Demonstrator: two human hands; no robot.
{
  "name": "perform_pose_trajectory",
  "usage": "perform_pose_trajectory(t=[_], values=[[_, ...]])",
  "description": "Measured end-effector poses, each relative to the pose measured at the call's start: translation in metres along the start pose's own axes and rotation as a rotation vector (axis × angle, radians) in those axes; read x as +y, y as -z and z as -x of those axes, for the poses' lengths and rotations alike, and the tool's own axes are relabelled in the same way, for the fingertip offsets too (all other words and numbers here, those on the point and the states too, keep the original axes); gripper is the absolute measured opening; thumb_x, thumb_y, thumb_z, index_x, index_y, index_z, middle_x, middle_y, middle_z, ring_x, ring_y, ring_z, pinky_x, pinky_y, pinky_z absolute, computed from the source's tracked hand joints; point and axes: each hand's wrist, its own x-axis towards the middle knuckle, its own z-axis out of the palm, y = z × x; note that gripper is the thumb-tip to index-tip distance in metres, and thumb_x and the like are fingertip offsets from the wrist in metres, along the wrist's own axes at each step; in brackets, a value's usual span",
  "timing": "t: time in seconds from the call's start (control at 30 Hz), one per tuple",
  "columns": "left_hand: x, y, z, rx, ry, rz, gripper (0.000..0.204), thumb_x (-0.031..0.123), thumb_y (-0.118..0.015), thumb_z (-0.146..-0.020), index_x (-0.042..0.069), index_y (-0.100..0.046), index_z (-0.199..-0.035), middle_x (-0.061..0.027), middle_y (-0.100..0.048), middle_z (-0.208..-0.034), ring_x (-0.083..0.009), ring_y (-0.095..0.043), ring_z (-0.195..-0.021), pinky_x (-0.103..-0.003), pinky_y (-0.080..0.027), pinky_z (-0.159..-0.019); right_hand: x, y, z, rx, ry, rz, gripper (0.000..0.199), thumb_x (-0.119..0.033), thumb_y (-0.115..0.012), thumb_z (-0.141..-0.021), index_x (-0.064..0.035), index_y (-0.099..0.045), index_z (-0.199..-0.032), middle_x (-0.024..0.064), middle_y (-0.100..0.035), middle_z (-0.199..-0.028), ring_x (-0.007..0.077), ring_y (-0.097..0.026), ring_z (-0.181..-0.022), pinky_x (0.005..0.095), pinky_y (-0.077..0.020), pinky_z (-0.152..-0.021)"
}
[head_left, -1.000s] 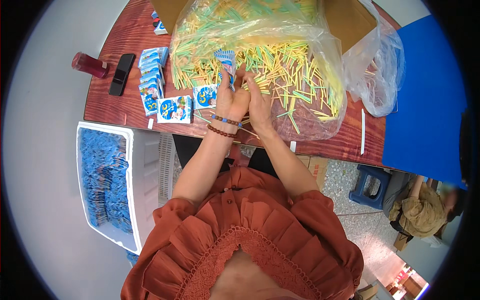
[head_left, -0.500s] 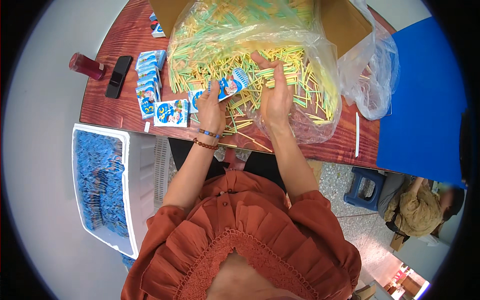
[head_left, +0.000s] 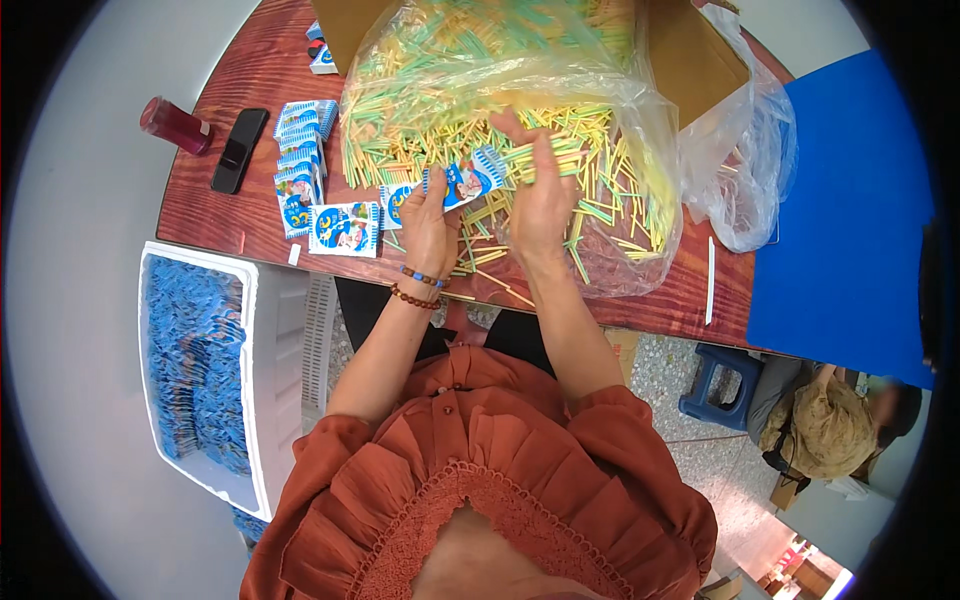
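Head view: right hand (head_left: 540, 195) has closed on a bunch of sticks (head_left: 545, 150) since 0.5 s ago; left hand (head_left: 428, 215) still grips one blue packet (head_left: 470, 180) above the desk (head_left: 250, 90). One phone (head_left: 238, 150), one red bottle (head_left: 172, 124).

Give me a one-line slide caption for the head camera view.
Left hand holds a blue packet while right hand gathers yellow-green sticks from a plastic bag.

Sticks (head_left: 600, 190) lie in a bag (head_left: 640, 110) on the table (head_left: 215, 215); packets (head_left: 300, 190) at nine o'clock; crate (head_left: 265, 400) at seven.
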Motion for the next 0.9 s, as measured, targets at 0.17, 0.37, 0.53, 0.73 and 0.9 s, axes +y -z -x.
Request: perform_pose_trajectory(t=[0.17,0.37,0.53,0.73,0.9], values=[[0.002,0.0,-0.002,0.003,-0.009,-0.017,0.022,0.022,-0.057,-0.096,0.003,-0.064,-0.086,-0.0015,-0.066,-0.086,-0.0079,-0.061,-0.075,-0.027,-0.054,-0.071,-0.006,0.0,0.001,-0.089,0.02,0.051,0.026,-0.021,-0.036,-0.101,-0.0014,-0.053,-0.1,0.0211,-0.062,-0.119,0.0273,-0.041,-0.131,0.0401,-0.0233,-0.111],[0.002,-0.007,0.003,-0.008,0.006,0.015,0.02,0.021,-0.058,-0.095,0.004,-0.064,-0.085,-0.0001,-0.065,-0.086,-0.0065,-0.06,-0.075,-0.026,-0.052,-0.071,0.004,-0.005,0.005,-0.086,0.028,0.157,0.03,-0.022,-0.037,-0.101,0.0006,-0.056,-0.104,0.0184,-0.057,-0.127,0.0273,-0.036,-0.135,0.0395,-0.0221,-0.112],[-0.006,-0.006,0.001,0.008,-0.041,0.038,0.018,0.019,-0.058,-0.095,0.005,-0.064,-0.086,0.0032,-0.062,-0.082,-0.0039,-0.054,-0.07,-0.023,-0.049,-0.065,0.007,-0.007,0.003,-0.074,-0.008,0.075,0.033,-0.022,-0.039,-0.101,0.002,-0.059,-0.111,0.0117,-0.048,-0.14,0.0251,-0.03,-0.138,0.038,-0.0206,-0.113],[-0.009,-0.015,-0.001,0.042,-0.079,0.006,0.017,0.019,-0.059,-0.095,0.005,-0.064,-0.086,0.0048,-0.059,-0.079,-0.0025,-0.051,-0.07,-0.022,-0.046,-0.063,0.006,-0.005,-0.001,-0.052,-0.05,-0.107,0.033,-0.022,-0.038,-0.101,0.0037,-0.054,-0.113,0.0117,-0.04,-0.146,0.0179,-0.037,-0.13,0.0307,-0.0398,-0.099],[-0.01,-0.018,-0.003,0.011,-0.035,0.135,0.017,0.021,-0.057,-0.096,0.004,-0.063,-0.093,-0.0006,-0.064,-0.089,-0.0078,-0.058,-0.078,-0.027,-0.052,-0.073,0.007,-0.003,0.002,-0.077,-0.156,-0.003,0.038,-0.024,-0.039,-0.102,0.0044,-0.05,-0.124,0.0122,-0.037,-0.147,0.0184,-0.034,-0.133,0.0302,-0.0335,-0.104]])
